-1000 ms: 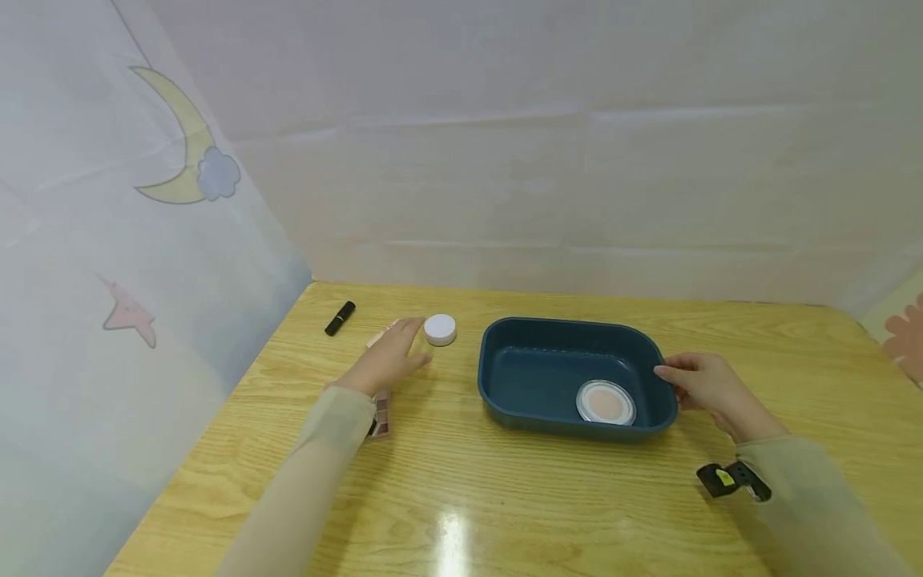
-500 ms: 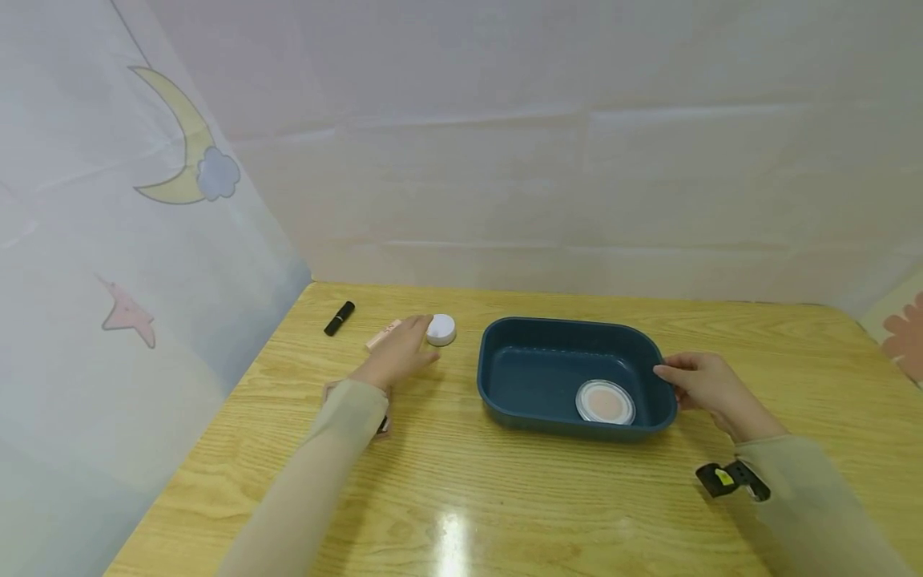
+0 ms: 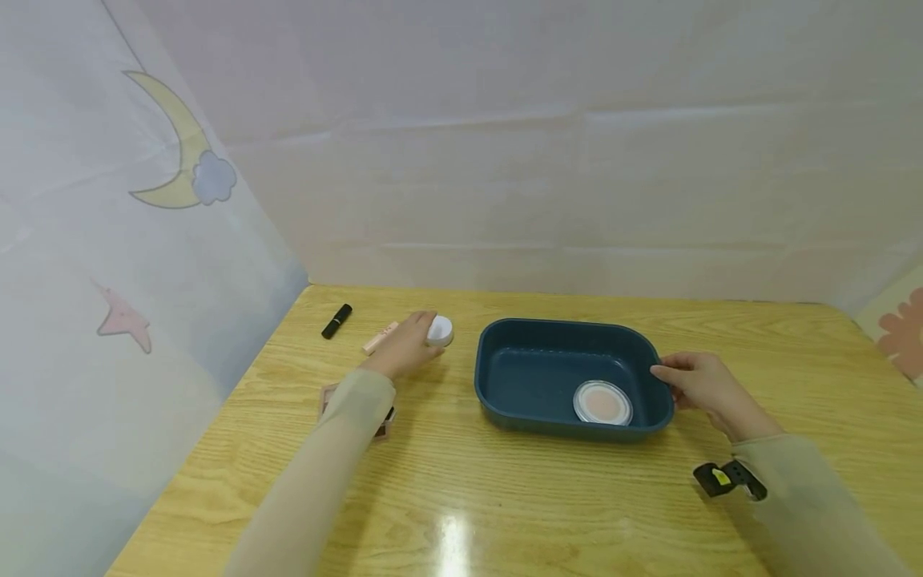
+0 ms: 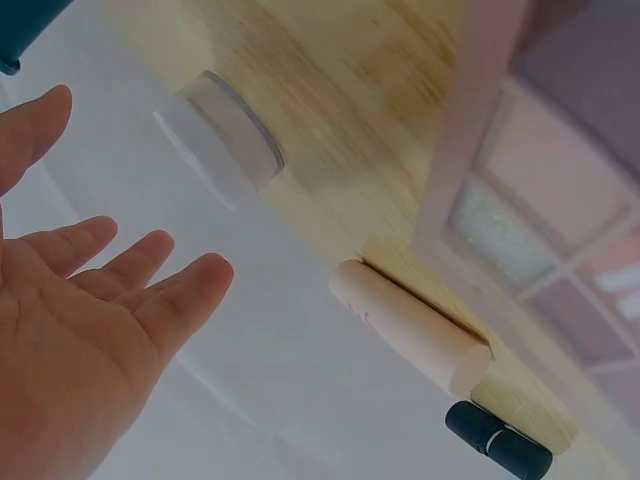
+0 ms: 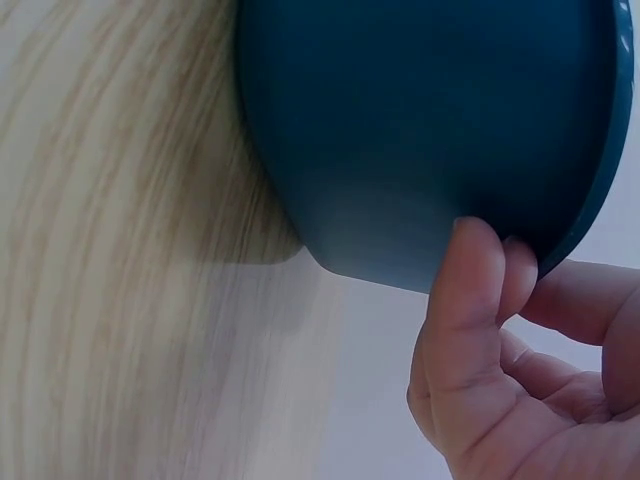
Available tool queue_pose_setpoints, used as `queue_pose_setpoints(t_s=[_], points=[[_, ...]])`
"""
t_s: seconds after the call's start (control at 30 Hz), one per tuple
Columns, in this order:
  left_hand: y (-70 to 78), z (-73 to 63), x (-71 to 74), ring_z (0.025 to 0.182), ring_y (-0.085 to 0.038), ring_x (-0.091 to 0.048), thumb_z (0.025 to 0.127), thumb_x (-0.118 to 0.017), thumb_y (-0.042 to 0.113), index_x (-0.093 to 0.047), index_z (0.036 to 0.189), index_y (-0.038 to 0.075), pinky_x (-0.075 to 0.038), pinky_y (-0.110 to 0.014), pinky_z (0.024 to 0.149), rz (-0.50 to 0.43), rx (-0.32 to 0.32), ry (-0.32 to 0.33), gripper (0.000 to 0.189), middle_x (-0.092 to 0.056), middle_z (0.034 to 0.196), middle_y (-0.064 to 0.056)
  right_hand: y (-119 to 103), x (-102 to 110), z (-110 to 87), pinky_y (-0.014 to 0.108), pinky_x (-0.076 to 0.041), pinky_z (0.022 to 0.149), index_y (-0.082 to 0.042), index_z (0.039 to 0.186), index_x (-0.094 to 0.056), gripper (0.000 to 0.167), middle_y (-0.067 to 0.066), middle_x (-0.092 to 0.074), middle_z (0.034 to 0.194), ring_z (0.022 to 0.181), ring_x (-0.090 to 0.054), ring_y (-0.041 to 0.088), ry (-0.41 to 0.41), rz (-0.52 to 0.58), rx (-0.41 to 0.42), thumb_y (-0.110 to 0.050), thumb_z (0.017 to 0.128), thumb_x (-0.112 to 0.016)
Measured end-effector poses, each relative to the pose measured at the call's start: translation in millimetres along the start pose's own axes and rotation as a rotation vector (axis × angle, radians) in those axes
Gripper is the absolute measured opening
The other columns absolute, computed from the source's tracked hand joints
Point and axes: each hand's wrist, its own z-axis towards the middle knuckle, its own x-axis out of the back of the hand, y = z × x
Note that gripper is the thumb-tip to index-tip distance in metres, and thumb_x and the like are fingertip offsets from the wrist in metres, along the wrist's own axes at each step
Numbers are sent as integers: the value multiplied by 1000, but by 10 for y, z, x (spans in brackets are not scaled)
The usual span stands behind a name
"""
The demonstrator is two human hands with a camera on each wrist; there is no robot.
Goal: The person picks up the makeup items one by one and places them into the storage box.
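Sleeves: pale, long (both alike) | right-wrist device: black | mark: yellow

teal bin, white-lidded jar, black tube, peach tube, yellow wood-grained table.

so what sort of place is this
Probably an indoor corner dressed with hangings, though I can't tell what kind of building: a wooden table stands before a creased pale backdrop, with a crescent moon print at the left.

Spreads as a yellow wood-grain counter; carries a dark blue bin and, left of it, a round white jar, a pale pink tube, a small black tube and a partly hidden palette.
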Motion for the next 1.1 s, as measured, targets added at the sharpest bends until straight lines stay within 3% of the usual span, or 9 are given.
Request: queue_pose_setpoints(t_s=[0.23,0.53,0.87,1.1], points=[[25,66,-25,136,-38,-35,97,-63,24,-24,152,-1,-36,-49,106,-2,17,-31,72,-27,154,-23,11,-6,2,28,-53,60,25,129,-38,49,7,-60,83,66,-56,14,1,7,3,-16,104,-46],[-6,176,-73,143,-40,-20,96,-64,22,-18,153,-2,-26,-50,112,9,46,-69,77,-18,157,-24,20,-12,4,28,-53,59,25,129,-38,48,7,-59,82,66,-56,14,4,17,15,-15,104,-45],[-28,238,-96,143,-46,-9,98,-60,26,-11,155,1,-18,-53,114,75,68,-168,79,-7,160,-20,5,-6,10,28,-53,60,24,130,-39,48,9,-59,85,67,-56,15,6,11,6,-15,104,-46],[7,301,-102,143,-44,-14,99,-59,24,-14,155,3,-20,-52,114,125,70,-191,75,-14,159,-21,2,2,15,29,-53,60,24,129,-40,47,7,-59,84,67,-56,14,3,8,-4,-15,104,-46]])
